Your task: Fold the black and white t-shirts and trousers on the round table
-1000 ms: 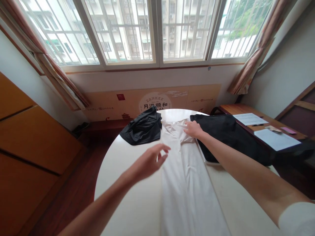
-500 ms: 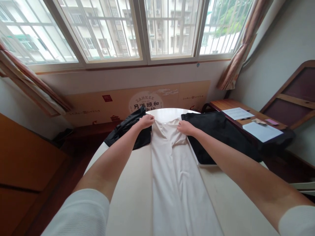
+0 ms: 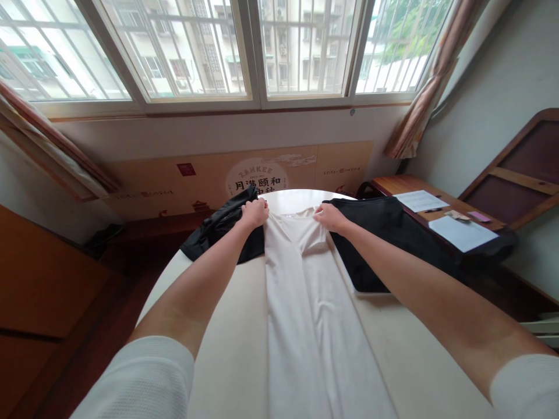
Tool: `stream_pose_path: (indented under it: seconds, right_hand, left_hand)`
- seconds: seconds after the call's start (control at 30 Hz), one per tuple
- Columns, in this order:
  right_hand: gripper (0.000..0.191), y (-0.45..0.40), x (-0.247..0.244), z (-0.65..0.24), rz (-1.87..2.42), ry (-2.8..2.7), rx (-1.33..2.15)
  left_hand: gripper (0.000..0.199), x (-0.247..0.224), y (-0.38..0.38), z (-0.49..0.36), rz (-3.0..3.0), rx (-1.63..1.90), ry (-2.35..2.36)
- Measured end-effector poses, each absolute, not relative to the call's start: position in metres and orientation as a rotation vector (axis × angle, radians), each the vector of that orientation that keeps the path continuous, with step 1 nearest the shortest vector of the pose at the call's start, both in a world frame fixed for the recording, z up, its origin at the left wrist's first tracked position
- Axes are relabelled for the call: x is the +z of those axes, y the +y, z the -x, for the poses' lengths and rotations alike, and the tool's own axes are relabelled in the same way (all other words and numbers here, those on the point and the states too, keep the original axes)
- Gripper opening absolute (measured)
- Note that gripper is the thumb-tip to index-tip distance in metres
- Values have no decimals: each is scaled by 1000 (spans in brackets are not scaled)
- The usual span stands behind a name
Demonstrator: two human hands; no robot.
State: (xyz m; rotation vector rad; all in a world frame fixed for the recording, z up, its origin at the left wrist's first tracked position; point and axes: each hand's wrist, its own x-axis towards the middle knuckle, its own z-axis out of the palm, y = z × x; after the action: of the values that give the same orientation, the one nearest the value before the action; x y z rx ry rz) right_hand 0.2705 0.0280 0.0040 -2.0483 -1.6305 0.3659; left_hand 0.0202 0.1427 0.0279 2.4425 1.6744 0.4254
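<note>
A long white garment point(image 3: 292, 291) lies lengthwise down the middle of the round table, its near end running out of view; I cannot tell whether it is a dress or trousers. My left hand point(image 3: 255, 213) pinches its far left corner, fingers closed on the cloth. On the other side, my right hand point(image 3: 329, 217) grips the far right corner the same way. Between the hands the far edge is spread, with soft creases below it. Folded black clothing point(image 3: 213, 230) lies beside and partly under my left forearm. Another folded black garment point(image 3: 379, 244) lies by my right forearm.
The white table point(image 3: 231, 326) stands before a barred window point(image 3: 301, 52). At the right, a wooden side table point(image 3: 384, 185) holds paper sheets point(image 3: 463, 233) and a pen. Curtains point(image 3: 419, 110) hang at both sides, and a printed beige board point(image 3: 301, 169) leans below the window.
My left hand has shifted slightly left, drawing the garment's far edge wider and straighter. Creases near that edge have eased. The right hand has hardly moved, and the view has shifted a little.
</note>
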Motion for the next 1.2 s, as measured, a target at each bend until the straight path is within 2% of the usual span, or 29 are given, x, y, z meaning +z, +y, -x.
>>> stream_pose_path:
  seconds: [0.1,0.23,0.33,0.4,0.53,0.63,0.77,0.83,0.93,1.07,1.13,1.2]
  right_hand:
    - [17,34,5,-269,1985,-1605,370]
    - [18,40,-3,-262,2006,-1536,372]
    - [14,40,-13,-258,2099,-1456,364]
    - [14,38,-17,-257,2151,-1413,352]
    - [16,30,-11,-252,2191,-1370,291]
    - [28,13,2,-235,2175,-1336,161]
    - [36,-48,9,-194,1980,-1632,-138]
    - [39,-98,2,-172,1877,-1858,-182]
    - [61,-179,-13,-150,1799,-2167,-117]
    - [80,-258,-22,-137,1516,-2488,142]
    - [85,-275,-24,-133,1324,-2564,225]
    - [81,-279,-30,-128,1185,-2596,221]
  left_hand:
    - [39,28,109,-27,-2542,524,1625]
    - [42,13,43,-44,-2771,539,1218]
    - [60,-9,13,-50,-2750,412,1150]
    - [67,-20,8,-49,-2711,319,1210]
    - [71,-29,16,-45,-2705,245,1227]
    - [75,-28,17,-46,-2719,192,1236]
    - [73,-29,14,-47,-2749,164,1243]
    - [69,-30,13,-45,-2743,162,1254]
    - [68,-28,14,-45,-2709,166,1292]
    - [76,-21,13,-59,-2671,161,1370]
    - [75,-18,9,-76,-2709,168,1280]
    - [70,-17,4,-95,-2762,118,1080]
